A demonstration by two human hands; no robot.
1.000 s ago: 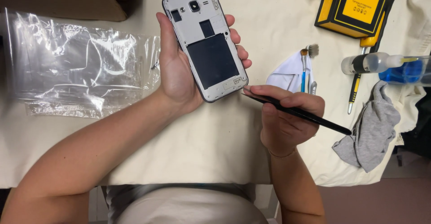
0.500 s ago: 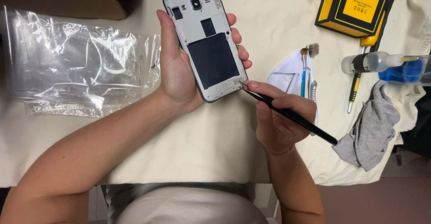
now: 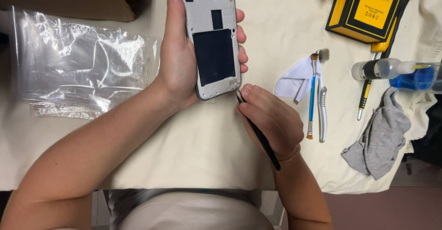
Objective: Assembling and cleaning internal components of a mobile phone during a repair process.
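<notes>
Right of the phone (image 3: 212,41): brushes (image 3: 315,96), grey cloth (image 3: 380,135).

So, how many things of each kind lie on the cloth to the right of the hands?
Brushes: 2 (blue brush, grey brush)
Cloths: 2 (white wipe, grey rag)
Bottles: 2 (clear bottle, blue bottle)
Screwdrivers: 1 (screwdriver)
Boxes: 1 (yellow box)
Total: 8

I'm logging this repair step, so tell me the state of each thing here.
Phone: back cover off, held upright in left hand.
Black pry tool: gripped by right hand, tip at phone's lower corner.
Plastic bag: flat, crumpled.
Grey cloth: bunched.
</notes>
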